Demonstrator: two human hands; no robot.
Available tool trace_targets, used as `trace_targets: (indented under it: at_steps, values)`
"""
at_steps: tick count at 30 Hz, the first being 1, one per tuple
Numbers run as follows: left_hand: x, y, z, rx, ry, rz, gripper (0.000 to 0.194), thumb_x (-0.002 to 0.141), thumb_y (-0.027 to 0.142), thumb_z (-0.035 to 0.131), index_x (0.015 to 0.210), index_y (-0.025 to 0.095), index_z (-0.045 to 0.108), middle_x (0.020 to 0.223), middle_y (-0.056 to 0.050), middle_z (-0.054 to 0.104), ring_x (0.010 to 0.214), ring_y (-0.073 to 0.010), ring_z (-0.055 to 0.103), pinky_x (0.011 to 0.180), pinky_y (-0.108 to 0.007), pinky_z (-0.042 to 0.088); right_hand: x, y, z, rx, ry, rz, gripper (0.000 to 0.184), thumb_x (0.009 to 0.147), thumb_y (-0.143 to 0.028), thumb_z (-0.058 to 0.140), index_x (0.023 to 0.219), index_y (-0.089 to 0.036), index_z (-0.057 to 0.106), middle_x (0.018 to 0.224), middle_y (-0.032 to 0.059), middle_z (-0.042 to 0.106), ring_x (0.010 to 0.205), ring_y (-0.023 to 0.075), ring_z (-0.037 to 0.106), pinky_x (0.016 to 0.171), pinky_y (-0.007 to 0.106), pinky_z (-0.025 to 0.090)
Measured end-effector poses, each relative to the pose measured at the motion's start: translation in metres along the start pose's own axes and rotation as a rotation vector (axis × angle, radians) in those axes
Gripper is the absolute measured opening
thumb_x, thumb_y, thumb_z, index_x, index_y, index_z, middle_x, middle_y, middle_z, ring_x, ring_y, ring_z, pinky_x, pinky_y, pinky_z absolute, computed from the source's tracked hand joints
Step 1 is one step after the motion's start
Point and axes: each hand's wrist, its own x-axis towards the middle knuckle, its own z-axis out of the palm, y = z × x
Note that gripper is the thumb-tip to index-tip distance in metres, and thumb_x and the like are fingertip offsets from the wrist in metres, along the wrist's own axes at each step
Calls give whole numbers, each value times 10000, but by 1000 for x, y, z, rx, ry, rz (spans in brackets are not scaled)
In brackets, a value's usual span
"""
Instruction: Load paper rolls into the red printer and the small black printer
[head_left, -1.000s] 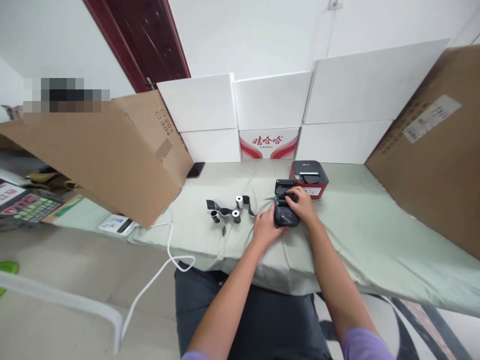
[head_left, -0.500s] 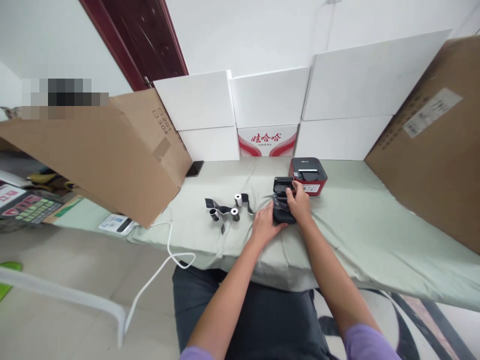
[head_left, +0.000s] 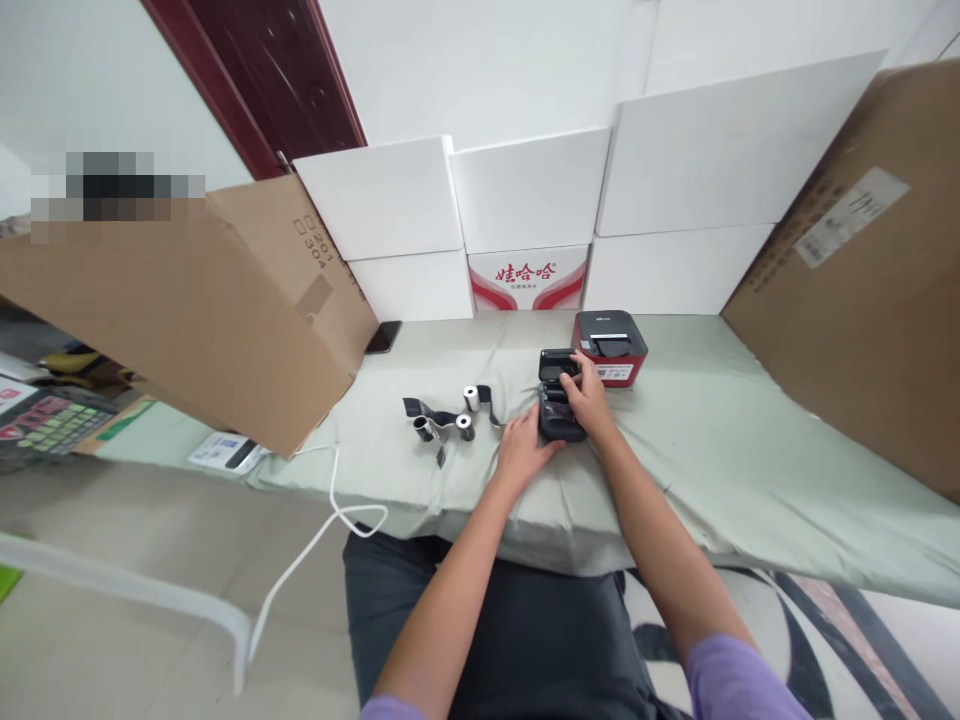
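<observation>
A small black portable printer lies on the cloth-covered table with its lid raised. My left hand holds the near left side of its body, thumb along the front edge. At the upper right, my right hand has its fingers closed on the raised lid. Some of the lid and the right side of the body are hidden by that hand. To the left lie three small paper rolls, one white-sided roll among them, with dark strips curling out.
A red and black printer stands just behind my right hand. Cardboard sheets and white boxes wall in the table. A phone lies at the back left; a white cable hangs over the front edge.
The whole view has shifted slightly. My right hand has moved a little on the lid, and more of the printer's open compartment shows. My left hand stays at its side.
</observation>
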Motion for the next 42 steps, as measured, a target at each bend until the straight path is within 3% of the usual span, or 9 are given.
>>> trace_targets:
  at_steps: [7,13,16,21,25,29,35,38,42]
  values:
    - [-10,-7,-2,-54,25,15,844,847,397,700,1560,163,314,1525,-173,497,1418,-329,469,1186,-509,363,-11,-5,11,92,55,-61,514,901,-447,529,1333,-171,498,1434,196,480,662,152,547,855,446,547]
    - [-12,-5,-3,-118,59,2,878,809,319,710,1568,161,296,1496,-178,527,1399,-330,494,1170,-506,394,-8,-10,10,-21,92,-121,542,936,-442,500,1417,-196,450,1466,172,478,1027,265,566,988,494,478]
    - [-11,-3,-4,-130,47,-23,880,812,342,712,1570,171,298,1469,-172,554,1375,-339,518,1162,-514,399,-5,-13,6,-118,51,-124,491,949,-441,483,1382,-209,502,1338,132,597,1104,292,515,1038,512,423]
    - [-10,-3,-3,-133,45,-41,895,797,352,727,1566,156,312,1448,-179,570,1351,-346,539,1158,-501,406,-9,-19,-2,-81,135,-191,372,974,-403,438,1238,-203,606,1029,94,681,1034,276,519,984,450,444]
    - [-10,-6,-2,-130,47,-33,904,802,379,725,1574,171,302,1449,-163,574,1346,-347,543,1151,-496,413,-6,-17,-6,-177,129,-184,463,980,-432,406,1338,-201,590,1154,119,621,1108,291,485,1027,470,410]
    - [-10,-10,1,-137,58,-20,897,808,403,723,1574,187,309,1462,-152,568,1345,-342,544,1149,-496,414,1,-12,-4,-339,30,-91,562,987,-476,377,1441,-182,526,1228,154,592,1123,328,442,1041,530,370]
    - [-10,-8,0,-141,66,-29,876,795,388,741,1554,177,358,1444,-161,581,1339,-347,550,1147,-502,415,1,-13,-2,-430,-48,-110,583,998,-486,350,1510,-219,435,1472,135,528,1111,349,420,1018,557,352]
    - [-11,-5,-3,-139,69,-27,850,802,378,735,1548,192,370,1438,-154,588,1335,-342,554,1144,-500,418,0,-20,-5,-427,-5,-138,549,1001,-468,354,1471,-214,478,1421,131,579,1099,343,428,999,534,359]
    - [-11,-2,-6,-125,57,-32,852,791,368,744,1539,179,381,1414,-164,606,1308,-348,574,1126,-502,431,-9,-31,-8,-427,8,-176,441,1007,-420,375,1301,-201,620,1146,128,697,1066,314,482,982,500,361]
